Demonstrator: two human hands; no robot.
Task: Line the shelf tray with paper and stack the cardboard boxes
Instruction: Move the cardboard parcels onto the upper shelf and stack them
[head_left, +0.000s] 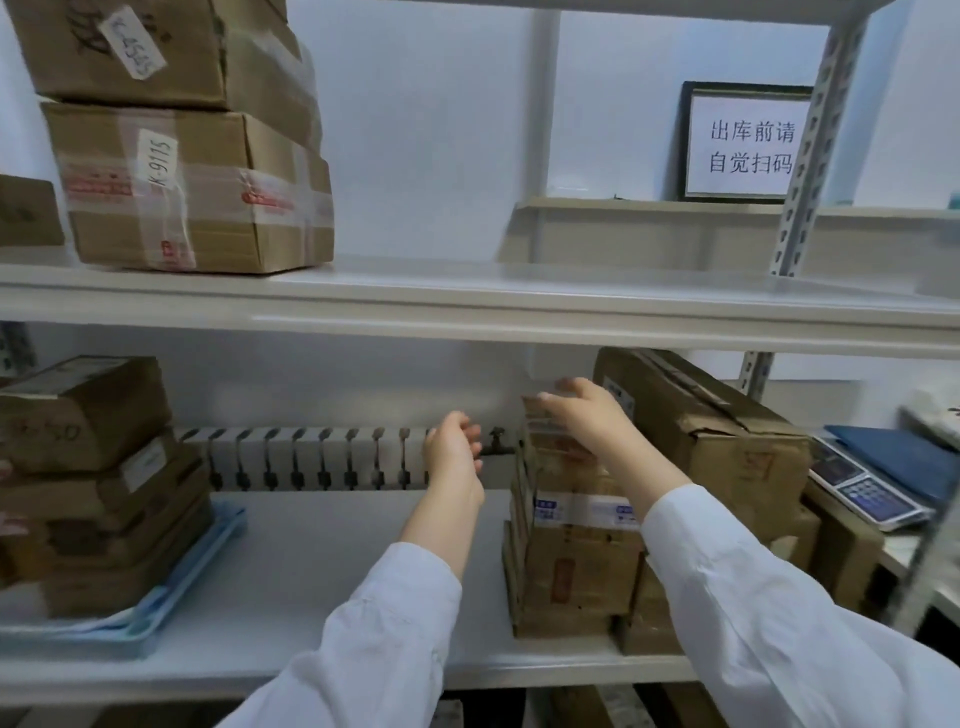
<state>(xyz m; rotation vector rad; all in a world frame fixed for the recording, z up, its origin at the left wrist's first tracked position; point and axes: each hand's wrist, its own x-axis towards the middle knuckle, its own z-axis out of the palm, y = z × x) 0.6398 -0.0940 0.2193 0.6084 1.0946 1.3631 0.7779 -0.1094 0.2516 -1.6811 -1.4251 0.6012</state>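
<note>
A stack of taped cardboard boxes (566, 551) stands on the lower shelf, right of centre. My right hand (584, 413) rests over the stack's top with fingers spread, touching the top box. My left hand (452, 449) hovers just left of the stack, fingers loosely curled, holding nothing. At the shelf's left end a blue tray (171, 603) lined with pale paper carries another pile of cardboard boxes (88, 483).
A large brown box (711, 431) stands behind the stack on the right. Two labelled boxes (192, 187) sit on the upper shelf. A scale with a keypad (867, 493) lies beyond the shelf post. A radiator (311, 457) runs along the back wall.
</note>
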